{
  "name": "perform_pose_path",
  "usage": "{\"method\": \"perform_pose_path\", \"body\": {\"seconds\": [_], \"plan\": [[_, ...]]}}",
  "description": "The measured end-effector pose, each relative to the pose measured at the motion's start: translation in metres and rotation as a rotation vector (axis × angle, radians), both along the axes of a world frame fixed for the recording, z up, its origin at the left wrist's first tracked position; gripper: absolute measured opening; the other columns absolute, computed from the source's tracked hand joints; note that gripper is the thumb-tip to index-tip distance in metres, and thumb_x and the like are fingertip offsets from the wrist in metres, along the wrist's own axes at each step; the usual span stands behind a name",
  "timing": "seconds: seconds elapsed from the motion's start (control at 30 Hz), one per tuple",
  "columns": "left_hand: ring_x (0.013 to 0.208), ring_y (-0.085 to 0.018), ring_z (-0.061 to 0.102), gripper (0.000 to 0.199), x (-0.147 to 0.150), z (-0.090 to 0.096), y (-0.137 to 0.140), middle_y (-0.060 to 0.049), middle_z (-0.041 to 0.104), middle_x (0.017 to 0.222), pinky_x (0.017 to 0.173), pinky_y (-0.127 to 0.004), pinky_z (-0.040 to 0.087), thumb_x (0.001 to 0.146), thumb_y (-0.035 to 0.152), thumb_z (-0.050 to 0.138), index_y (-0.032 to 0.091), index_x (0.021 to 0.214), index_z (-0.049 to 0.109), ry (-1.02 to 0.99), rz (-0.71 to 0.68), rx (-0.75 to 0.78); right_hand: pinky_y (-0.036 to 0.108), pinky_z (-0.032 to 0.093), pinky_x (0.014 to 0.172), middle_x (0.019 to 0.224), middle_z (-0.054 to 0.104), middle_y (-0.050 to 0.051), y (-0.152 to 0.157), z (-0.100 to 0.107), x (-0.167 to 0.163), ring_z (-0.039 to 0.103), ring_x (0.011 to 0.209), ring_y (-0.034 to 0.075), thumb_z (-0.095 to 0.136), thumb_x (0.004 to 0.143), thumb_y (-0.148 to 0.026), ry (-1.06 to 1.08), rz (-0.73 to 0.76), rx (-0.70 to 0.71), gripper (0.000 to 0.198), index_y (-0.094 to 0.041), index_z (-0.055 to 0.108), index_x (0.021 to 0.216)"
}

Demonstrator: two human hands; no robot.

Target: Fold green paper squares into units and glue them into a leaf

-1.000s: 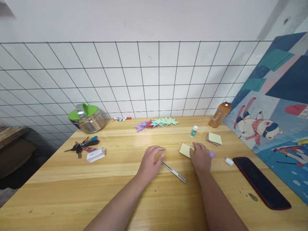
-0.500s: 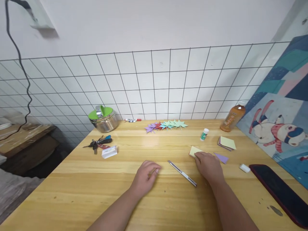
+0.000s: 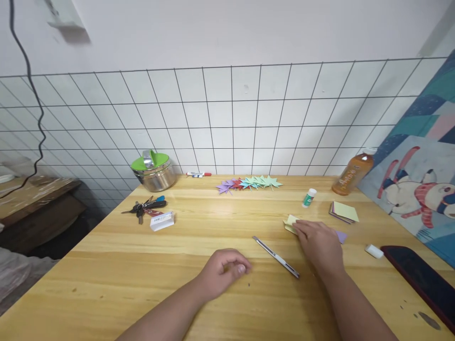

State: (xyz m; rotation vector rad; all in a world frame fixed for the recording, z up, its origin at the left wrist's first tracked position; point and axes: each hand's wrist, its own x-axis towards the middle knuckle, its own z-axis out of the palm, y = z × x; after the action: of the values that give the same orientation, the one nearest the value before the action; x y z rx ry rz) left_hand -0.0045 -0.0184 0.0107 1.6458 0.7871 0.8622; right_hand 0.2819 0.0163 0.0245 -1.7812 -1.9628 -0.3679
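Note:
My right hand point(image 3: 322, 244) grips a small pale yellow paper point(image 3: 290, 224) between its fingertips; the paper's edge is lifted and most of it is hidden under the fingers. Beside that hand, a purple paper piece point(image 3: 341, 236) is partly covered. My left hand point(image 3: 225, 272) rests on the table, loosely curled, with a gap between thumb and fingers and nothing visible in it. Between the hands lies a slim utility knife point(image 3: 276, 256), apart from both.
Along the back lie overlapping folded paper leaves point(image 3: 249, 183), a marker point(image 3: 199, 174) and a green-lidded pot point(image 3: 155, 173). Keys point(image 3: 145, 207) and a white box point(image 3: 162, 221) are left. A glue stick point(image 3: 309, 198), square papers point(image 3: 344, 211), bottle point(image 3: 353, 174), eraser point(image 3: 374, 251) and phone point(image 3: 423, 279) are right.
The yellow paper, flat before, now has a raised edge in my right hand's fingers. My left hand has shifted slightly right and nearer me. The whole view has turned a little.

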Motion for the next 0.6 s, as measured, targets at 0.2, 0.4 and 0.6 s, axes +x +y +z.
{"method": "perform_pose_path", "body": {"seconds": [0.2,0.4,0.6], "plan": [[0.082,-0.021,0.063,0.073,0.010,0.000,-0.006,-0.020,0.063,0.104,0.060,-0.025,0.048,0.082,0.066,0.029,0.007,0.111,0.061,-0.511,-0.218,-0.882,0.033,0.040,0.082,0.104,0.069,-0.001,-0.038,0.017,-0.061,0.056,0.089,0.017,0.055,0.084,-0.020,0.035,0.652,0.381,0.020,-0.028,0.067,0.097],[0.073,-0.015,0.061,0.021,0.012,0.007,-0.011,-0.012,0.066,0.087,0.070,-0.025,0.046,0.078,0.021,0.065,0.006,0.092,0.067,-0.661,0.030,-0.822,0.036,0.038,0.092,0.112,0.064,-0.003,-0.054,0.016,-0.098,0.053,0.101,0.017,0.056,0.084,-0.022,0.051,0.897,0.261,0.017,-0.029,0.065,0.097],[0.073,-0.016,0.061,0.025,0.012,0.004,-0.009,-0.011,0.066,0.082,0.068,-0.027,0.048,0.081,0.028,0.061,0.008,0.095,0.066,-0.581,0.109,-0.691,0.040,0.040,0.094,0.126,0.053,0.004,-0.045,0.005,-0.093,0.047,0.115,0.022,0.060,0.080,-0.024,0.368,0.779,-0.009,0.009,-0.027,0.067,0.085]]}}
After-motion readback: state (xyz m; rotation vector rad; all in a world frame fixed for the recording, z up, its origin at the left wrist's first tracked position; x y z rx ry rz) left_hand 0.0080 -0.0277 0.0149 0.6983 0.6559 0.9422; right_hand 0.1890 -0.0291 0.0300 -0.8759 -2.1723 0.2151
